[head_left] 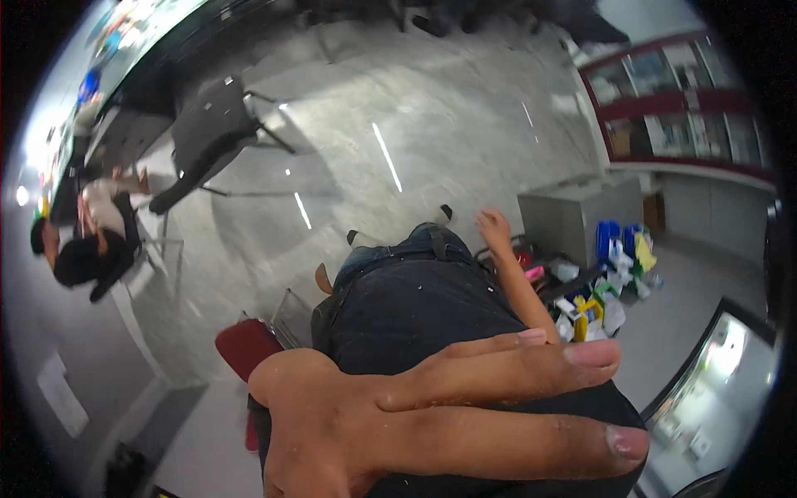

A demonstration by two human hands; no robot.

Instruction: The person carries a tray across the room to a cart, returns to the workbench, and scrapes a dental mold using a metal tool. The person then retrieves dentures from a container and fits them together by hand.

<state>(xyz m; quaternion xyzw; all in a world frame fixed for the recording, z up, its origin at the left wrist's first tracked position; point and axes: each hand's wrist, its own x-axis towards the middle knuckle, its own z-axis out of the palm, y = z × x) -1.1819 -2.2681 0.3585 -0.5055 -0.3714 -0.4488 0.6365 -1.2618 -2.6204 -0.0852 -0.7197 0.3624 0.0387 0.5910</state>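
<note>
My left hand [357,415] is very close to the camera and fills the lower middle. Its fingers stretch out to the right, and nothing shows in them. Some of its fingers and the wrist are cut off or hidden. Lower down at my right side, my right hand [494,230] hangs with its fingers loosely bent and no object visible in it. Between the two hands are my dark shirt [415,311] and blue jeans [369,259]. The right hand is nearest to a grey cabinet [560,217], apart from it.
A red chair [247,344] stands close on my left. Farther left are a black chair [212,129] and a seated person [91,245]. On the right lies a pile of colourful packages [610,290], below a dark-red-framed glass cabinet [689,104]. Grey tiled floor [432,141] stretches ahead.
</note>
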